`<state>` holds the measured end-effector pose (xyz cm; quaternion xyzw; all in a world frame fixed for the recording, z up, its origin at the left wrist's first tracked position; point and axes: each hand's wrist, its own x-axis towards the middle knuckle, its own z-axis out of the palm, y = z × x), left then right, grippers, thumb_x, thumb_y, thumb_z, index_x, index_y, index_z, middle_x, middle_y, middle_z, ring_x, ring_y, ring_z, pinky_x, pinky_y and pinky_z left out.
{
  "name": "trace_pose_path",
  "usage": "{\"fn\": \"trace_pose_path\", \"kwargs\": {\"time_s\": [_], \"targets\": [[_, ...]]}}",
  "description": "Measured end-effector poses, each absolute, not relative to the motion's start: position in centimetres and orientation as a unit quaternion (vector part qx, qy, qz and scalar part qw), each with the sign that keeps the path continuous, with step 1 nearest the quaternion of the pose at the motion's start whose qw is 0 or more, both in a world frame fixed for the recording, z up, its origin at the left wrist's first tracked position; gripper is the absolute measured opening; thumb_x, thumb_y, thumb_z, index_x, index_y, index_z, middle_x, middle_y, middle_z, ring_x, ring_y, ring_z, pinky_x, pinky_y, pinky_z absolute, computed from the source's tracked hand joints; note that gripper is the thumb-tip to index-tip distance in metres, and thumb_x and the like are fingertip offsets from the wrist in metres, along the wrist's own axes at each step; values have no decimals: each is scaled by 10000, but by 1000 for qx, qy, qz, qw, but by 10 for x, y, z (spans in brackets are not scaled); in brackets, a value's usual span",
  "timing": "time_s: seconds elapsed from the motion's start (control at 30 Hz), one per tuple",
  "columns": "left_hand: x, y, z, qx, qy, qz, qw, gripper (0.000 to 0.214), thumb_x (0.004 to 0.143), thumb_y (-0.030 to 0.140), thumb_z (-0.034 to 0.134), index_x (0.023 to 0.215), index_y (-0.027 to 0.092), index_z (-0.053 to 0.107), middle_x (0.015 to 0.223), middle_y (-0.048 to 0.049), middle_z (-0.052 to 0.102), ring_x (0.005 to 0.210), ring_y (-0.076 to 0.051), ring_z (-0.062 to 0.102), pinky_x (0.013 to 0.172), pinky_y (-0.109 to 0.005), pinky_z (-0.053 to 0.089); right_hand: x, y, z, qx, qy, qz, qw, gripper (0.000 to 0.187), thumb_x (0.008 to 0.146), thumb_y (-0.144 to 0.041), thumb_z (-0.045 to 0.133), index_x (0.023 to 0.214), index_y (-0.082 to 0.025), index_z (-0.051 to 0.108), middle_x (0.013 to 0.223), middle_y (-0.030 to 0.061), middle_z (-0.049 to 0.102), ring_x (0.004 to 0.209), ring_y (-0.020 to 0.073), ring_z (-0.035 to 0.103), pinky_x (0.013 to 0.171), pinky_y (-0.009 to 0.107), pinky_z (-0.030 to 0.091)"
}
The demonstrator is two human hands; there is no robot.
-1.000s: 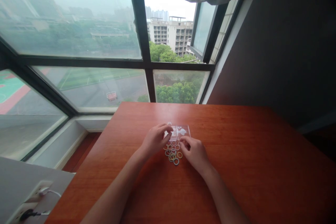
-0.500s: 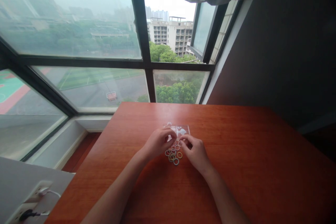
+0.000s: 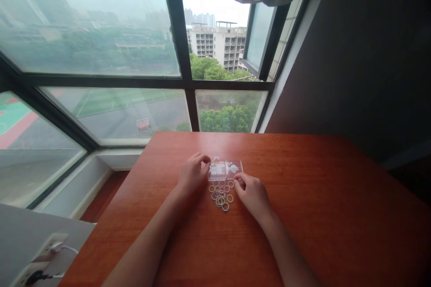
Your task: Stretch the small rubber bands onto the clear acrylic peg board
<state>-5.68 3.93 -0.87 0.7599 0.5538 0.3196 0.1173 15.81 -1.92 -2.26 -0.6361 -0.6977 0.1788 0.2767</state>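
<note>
A clear plastic box point(image 3: 217, 171) lies with its lid point(image 3: 234, 168) folded out to the right, a pale print on it. At the box's left edge, my left hand point(image 3: 194, 172) has its fingers curled and thumb close to the index finger. A small ring point(image 3: 213, 164) shows by those fingertips; whether they grip it, I cannot tell. My right hand point(image 3: 253, 193) is closed in a pinch near the lid's front edge, and what lies between the fingertips is too small to make out. Several thin coloured rings point(image 3: 220, 194) lie loosely grouped in front of the box.
The reddish-brown wooden table point(image 3: 319, 202) spreads out around the hands. Large dark-framed windows point(image 3: 141, 81) rise beyond its far and left edges. A wall socket with plugs point(image 3: 50, 247) is at lower left.
My left hand has moved left and away from my right hand, over to the box's left side, uncovering the box and more rings. My right hand has barely moved.
</note>
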Motion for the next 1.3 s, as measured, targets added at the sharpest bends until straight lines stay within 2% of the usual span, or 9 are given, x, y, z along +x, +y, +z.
{"fn": "trace_pose_path", "kwargs": {"time_s": [0.27, 0.47, 0.7, 0.87, 1.0, 1.3], "targets": [[-54, 41, -9, 752, 567, 313, 121, 148, 853, 290, 534, 865, 205, 655, 831, -15, 619, 678, -135, 541, 625, -242, 400, 158, -21, -21, -657, -704, 158, 219, 121, 867, -304, 572, 814, -257, 669, 713, -13, 695, 656, 143, 605, 562, 237, 277], [-55, 38, -8, 762, 556, 308, 127, 153, 859, 264, 518, 867, 196, 655, 841, -21, 611, 686, -135, 541, 620, -242, 404, 156, -22, -20, -670, -701, 146, 195, 123, 872, -345, 590, 815, -261, 659, 753, -11, 708, 694, 152, 623, 556, 238, 255], [-57, 33, -2, 771, 543, 309, 125, 153, 844, 232, 516, 857, 192, 663, 820, -25, 610, 691, -139, 542, 607, -244, 396, 154, -22, -20, -671, -700, 163, 182, 81, 862, -323, 602, 839, -266, 654, 751, -18, 708, 673, 148, 621, 557, 238, 258], [-58, 31, 3, 771, 543, 310, 123, 150, 840, 233, 522, 858, 192, 664, 811, -23, 623, 679, -136, 544, 608, -243, 398, 156, -22, -20, -664, -704, 177, 179, 98, 847, -275, 595, 769, -242, 643, 710, -6, 692, 681, 148, 617, 566, 229, 275], [-52, 27, 6, 778, 525, 313, 144, 131, 832, 222, 536, 841, 193, 664, 801, -18, 637, 661, -127, 543, 608, -233, 404, 156, -21, -19, -657, -699, 187, 214, 87, 835, -275, 599, 771, -240, 647, 685, -15, 678, 650, 138, 600, 563, 220, 293], [-29, 10, 16, 831, 411, 271, 258, 140, 856, 262, 553, 821, 188, 667, 818, -29, 630, 642, -110, 514, 584, -212, 403, 154, -21, -16, -578, -694, 219, 368, 192, 857, -335, 545, 811, -203, 677, 562, -22, 577, 526, 123, 511, 553, 211, 366]]}}
